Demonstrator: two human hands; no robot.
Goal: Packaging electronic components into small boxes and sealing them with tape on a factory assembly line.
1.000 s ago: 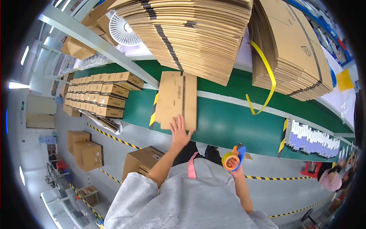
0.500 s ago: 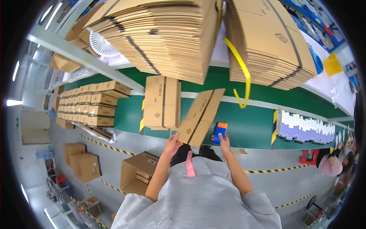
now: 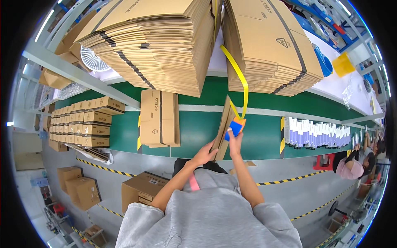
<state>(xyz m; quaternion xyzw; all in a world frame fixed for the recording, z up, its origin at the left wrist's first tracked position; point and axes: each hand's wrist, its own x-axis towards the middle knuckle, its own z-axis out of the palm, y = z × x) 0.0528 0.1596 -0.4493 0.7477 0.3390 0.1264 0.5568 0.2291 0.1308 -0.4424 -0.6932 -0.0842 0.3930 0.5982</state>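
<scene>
My left hand (image 3: 203, 154) is closed on the lower end of a narrow, flattened brown carton (image 3: 222, 132), tilted up over the green bench. In my right hand (image 3: 235, 142) is a small blue-and-orange block (image 3: 235, 127), gripped close to the carton's right side; whether it touches the carton I cannot tell. A yellow strap (image 3: 239, 72) hangs from above, its lower end just by the block. To the left, a stack of flattened cartons (image 3: 157, 118) lies on the bench.
Large strapped bundles of flat cardboard (image 3: 153, 53) stand on the shelf above. Rows of small closed cartons (image 3: 97, 130) fill the bench's left part. White-and-purple packs (image 3: 316, 134) line its right part. An open carton (image 3: 142, 186) stands on the floor to my left.
The carton has turned from showing its broad face to nearly edge-on. My right hand has raised the block and brought it beside the carton. The whole view has shifted somewhat.
</scene>
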